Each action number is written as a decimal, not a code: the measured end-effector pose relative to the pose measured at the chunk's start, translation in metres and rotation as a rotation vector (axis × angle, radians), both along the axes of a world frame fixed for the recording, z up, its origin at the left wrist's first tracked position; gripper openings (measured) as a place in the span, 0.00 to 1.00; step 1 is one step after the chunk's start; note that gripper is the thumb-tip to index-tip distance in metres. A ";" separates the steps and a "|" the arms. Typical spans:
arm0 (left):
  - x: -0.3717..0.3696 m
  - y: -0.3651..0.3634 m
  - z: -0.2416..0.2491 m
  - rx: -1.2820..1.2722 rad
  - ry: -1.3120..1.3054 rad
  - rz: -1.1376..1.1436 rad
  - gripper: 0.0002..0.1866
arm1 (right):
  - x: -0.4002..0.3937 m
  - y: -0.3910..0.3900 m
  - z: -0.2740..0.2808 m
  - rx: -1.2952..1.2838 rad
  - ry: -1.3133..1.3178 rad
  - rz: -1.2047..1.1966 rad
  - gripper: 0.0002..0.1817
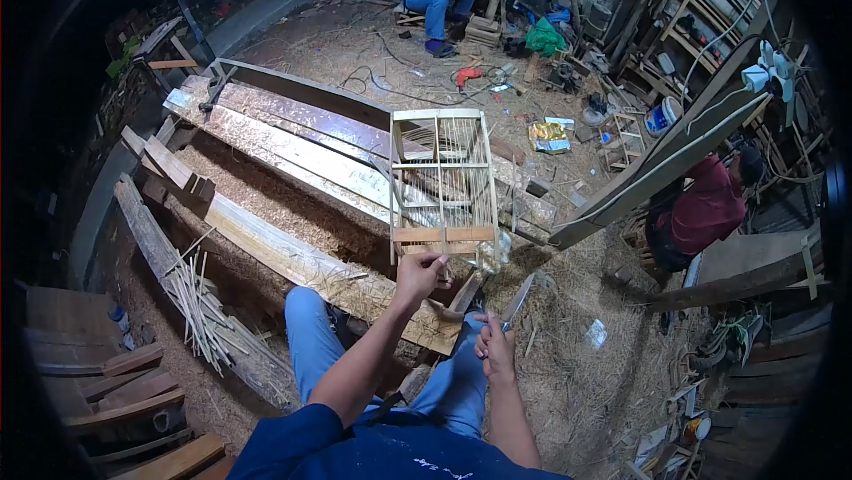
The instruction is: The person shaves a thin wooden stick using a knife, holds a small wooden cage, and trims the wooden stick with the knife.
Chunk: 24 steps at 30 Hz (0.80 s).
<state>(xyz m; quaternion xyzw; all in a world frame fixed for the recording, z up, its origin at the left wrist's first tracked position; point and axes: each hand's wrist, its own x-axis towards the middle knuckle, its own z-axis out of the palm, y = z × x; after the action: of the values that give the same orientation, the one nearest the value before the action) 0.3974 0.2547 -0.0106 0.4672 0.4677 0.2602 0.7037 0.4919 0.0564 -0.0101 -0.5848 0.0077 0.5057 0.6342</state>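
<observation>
In the head view a wooden cage frame [444,165] with thin upright bamboo bars stands on the bench in front of me. My left hand [419,277] is at its near lower edge, just below a brown crosspiece [444,235]. Its fingers are pinched together; what lies between them, if anything, is too small to make out. My right hand [495,349] is closed around the handle of a knife [517,301], whose blade points up and away, to the right of the cage. The fist hides most of the handle.
Long planks [284,147] covered in shavings stretch to the left. Thin bamboo sticks [200,307] lie piled on a board. A slanting post [657,165] stands right. One person [435,1] sits at the back, another [706,214] at right. A red power tool [468,76] lies on the ground.
</observation>
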 end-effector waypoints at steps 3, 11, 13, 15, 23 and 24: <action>-0.004 0.002 0.002 -0.017 0.001 -0.007 0.14 | -0.001 0.000 -0.004 0.006 0.015 -0.008 0.20; -0.001 0.001 -0.001 0.010 -0.004 -0.023 0.12 | -0.007 -0.001 0.002 0.015 0.022 -0.037 0.20; -0.001 0.001 -0.001 0.013 0.009 -0.020 0.12 | -0.011 -0.004 0.005 0.009 0.017 -0.035 0.21; -0.001 0.002 -0.004 0.017 0.017 -0.015 0.12 | -0.014 -0.008 0.008 0.005 0.007 -0.031 0.21; 0.000 0.003 -0.009 0.025 0.019 -0.001 0.13 | -0.026 -0.034 0.024 0.048 -0.014 -0.090 0.20; 0.000 0.004 -0.010 0.033 0.005 0.000 0.13 | -0.028 -0.037 0.025 0.057 -0.028 -0.089 0.20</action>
<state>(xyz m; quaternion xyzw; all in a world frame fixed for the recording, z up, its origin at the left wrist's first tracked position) 0.3972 0.2587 -0.0210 0.4795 0.4652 0.2668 0.6946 0.4637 0.0194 0.0152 -0.5725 0.0103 0.4689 0.6725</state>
